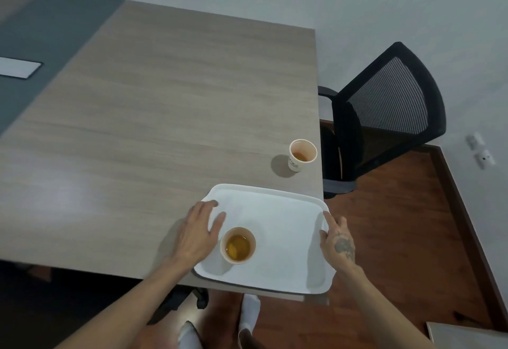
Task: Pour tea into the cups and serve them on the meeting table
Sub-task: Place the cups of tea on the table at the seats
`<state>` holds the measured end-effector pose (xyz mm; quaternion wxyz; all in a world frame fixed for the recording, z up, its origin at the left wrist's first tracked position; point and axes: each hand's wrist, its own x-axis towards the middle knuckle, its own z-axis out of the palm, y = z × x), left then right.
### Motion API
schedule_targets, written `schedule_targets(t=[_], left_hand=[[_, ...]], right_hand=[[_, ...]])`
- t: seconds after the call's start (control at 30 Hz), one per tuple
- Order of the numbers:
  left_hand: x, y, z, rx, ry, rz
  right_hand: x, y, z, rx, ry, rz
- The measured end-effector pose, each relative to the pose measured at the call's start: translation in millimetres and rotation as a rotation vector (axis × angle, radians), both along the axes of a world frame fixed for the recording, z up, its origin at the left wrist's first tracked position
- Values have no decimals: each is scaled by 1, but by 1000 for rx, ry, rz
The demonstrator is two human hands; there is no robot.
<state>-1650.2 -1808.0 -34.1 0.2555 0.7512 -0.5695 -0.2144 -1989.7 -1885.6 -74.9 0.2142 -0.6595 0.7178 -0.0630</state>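
The bench [165, 115] is pale wood-grain laminate with a soft sheen; its upper-left panel [55, 32] is matt grey. The tray [277, 211] looks like smooth white plastic. The tray cup [238, 245] and the bench cup [301, 155] are paper. The chair back [395, 95] is black mesh; the floor [398, 238] is polished reddish wood.

There are two paper cups of tea, one cup [237, 245] on the single white tray [277, 208] and the other cup [301, 155] on the one wooden table [165, 115]. Two bare hands show, a left hand [199, 231] and a right hand [336, 241], and below them two feet [248, 313] in white socks. One black mesh chair [390, 109] stands by the table, one pale rectangular panel [18, 67] sits in the tabletop, and two small white fittings [485, 157] are on the wall [384, 5].
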Motion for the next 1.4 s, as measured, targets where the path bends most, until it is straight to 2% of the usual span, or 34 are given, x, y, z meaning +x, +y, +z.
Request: schedule_targets(t=[0.1, 0.17, 0.3, 0.4, 0.53, 0.77, 1.03, 1.4], left_hand=[[-12, 15, 8, -108, -65, -296], [-15, 21, 3, -102, -148, -434], [-13, 28, -4, 10, -153, -521], [-11, 31, -10, 1, -136, -531], [-13, 29, -12, -31, -122, -483], [23, -14, 17, -63, -92, -262], [78, -112, 44, -97, -29, 122], [104, -191, 28, -50, -11, 171]], right_hand=[[2, 0, 2, 10, 9, -6], [3, -1, 3, 26, 15, -15], [5, 0, 2, 37, 17, -23], [6, 1, 1, 48, 14, -31], [8, 4, 3, 57, 23, -34], [6, 2, -1, 48, 37, -27], [2, 3, -11, -48, 31, 8], [8, 4, -16, -96, 44, -59]])
